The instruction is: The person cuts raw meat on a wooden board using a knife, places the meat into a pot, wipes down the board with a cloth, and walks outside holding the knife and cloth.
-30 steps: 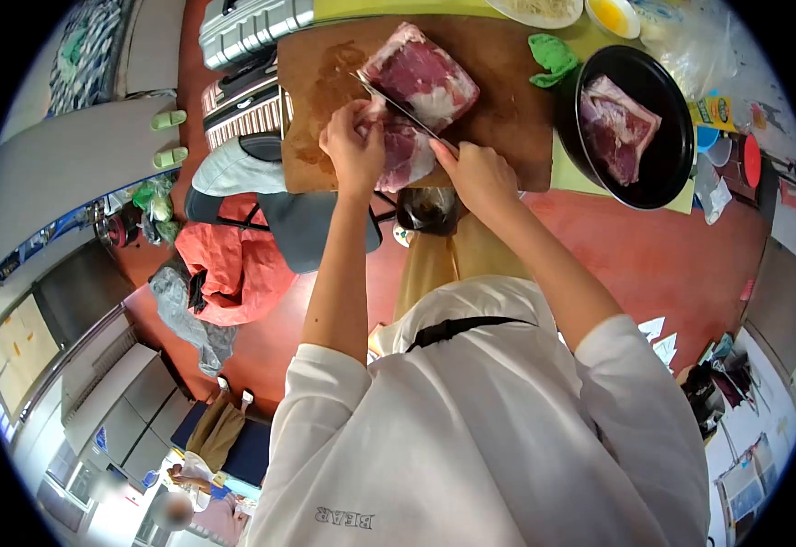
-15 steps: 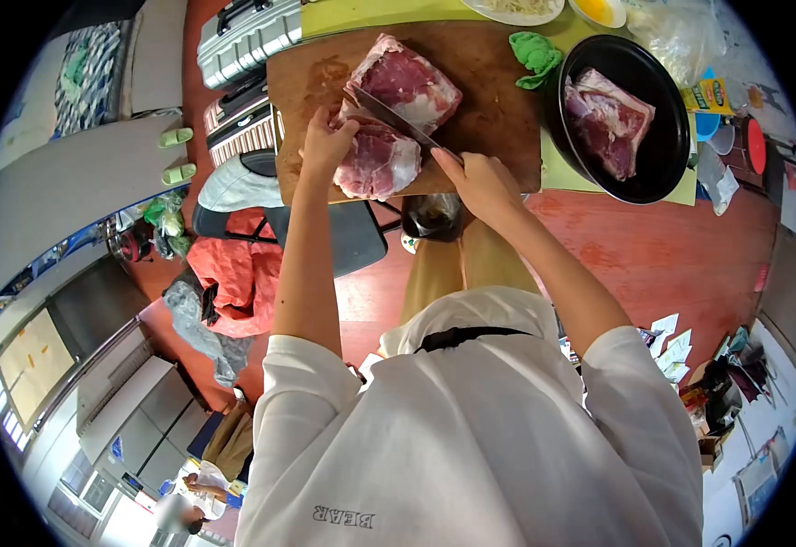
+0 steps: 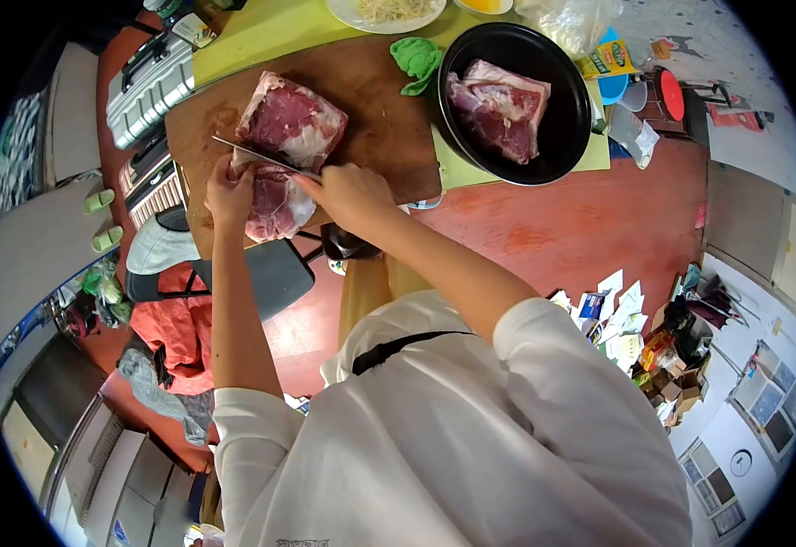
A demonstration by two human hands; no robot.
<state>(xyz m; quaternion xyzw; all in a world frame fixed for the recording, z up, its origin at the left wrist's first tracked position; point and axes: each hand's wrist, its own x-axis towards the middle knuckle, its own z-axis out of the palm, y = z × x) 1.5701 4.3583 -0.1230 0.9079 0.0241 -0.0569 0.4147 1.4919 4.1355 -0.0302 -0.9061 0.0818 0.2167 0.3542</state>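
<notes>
On the brown cutting board (image 3: 380,118) lie two portions of raw meat, a larger one (image 3: 293,118) farther from me and a smaller one (image 3: 279,205) nearer. The knife (image 3: 266,157) lies across the line between them, its tip pointing left. My right hand (image 3: 352,193) is closed around the knife's handle. My left hand (image 3: 229,191) grips the left edge of the nearer meat, fingers pressed together close to the blade. Whether the two portions are still joined under the blade is hidden.
Right of the board stands a black pan (image 3: 566,109) with another piece of meat (image 3: 503,109). A green cloth (image 3: 416,62), a plate of pale shreds (image 3: 387,11) and a bowl (image 3: 484,6) are behind. A black chair (image 3: 270,273) and suitcases (image 3: 149,91) are at left.
The view has swung, so the board and pan appear farther left. The knife stays at the meat with my right hand on it, and my left hand still grips the nearer portion.
</notes>
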